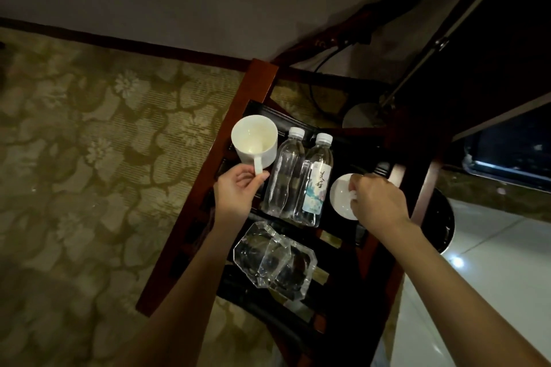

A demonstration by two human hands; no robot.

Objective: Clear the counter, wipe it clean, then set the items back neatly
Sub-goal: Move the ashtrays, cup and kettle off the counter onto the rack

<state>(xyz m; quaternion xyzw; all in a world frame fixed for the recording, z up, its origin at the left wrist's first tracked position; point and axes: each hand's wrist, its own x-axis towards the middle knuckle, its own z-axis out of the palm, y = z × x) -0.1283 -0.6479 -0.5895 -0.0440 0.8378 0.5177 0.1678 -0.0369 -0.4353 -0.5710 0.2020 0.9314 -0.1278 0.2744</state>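
The dark slatted stand with reddish-brown wooden rails [256, 83] stands over a green floral-patterned carpet [89, 143], beside a pale tiled floor [492, 262] on the right.

Left hand [238, 188]: fingers and thumb pinch the handle of a white ceramic mug [255, 140]. The mug is at the stand's left rail, its open mouth turned toward the camera and its interior empty. Whether its base touches the stand cannot be determined.

Right hand [378, 202]: fingers curled down onto a second white ceramic cup [343, 197] on the right side of the stand, gripping what appears to be its handle. The hand covers much of this cup; only part of its rim and wall is visible.

Between the two hands, two clear plastic water bottles with white caps lie side by side on the dark surface, touching each other. The left bottle [283, 173] shows no label from this view; the right bottle [313, 182] carries a pale printed label.

Nearer the person, two clear faceted glass ashtrays sit on the slats, the left ashtray [259, 253] tilted and overlapping the right ashtray [298, 271].

A round black bin [444, 217] stands on the tiles just right of the stand. A round metal lamp base [362, 116] with a slanted pole sits behind the stand.
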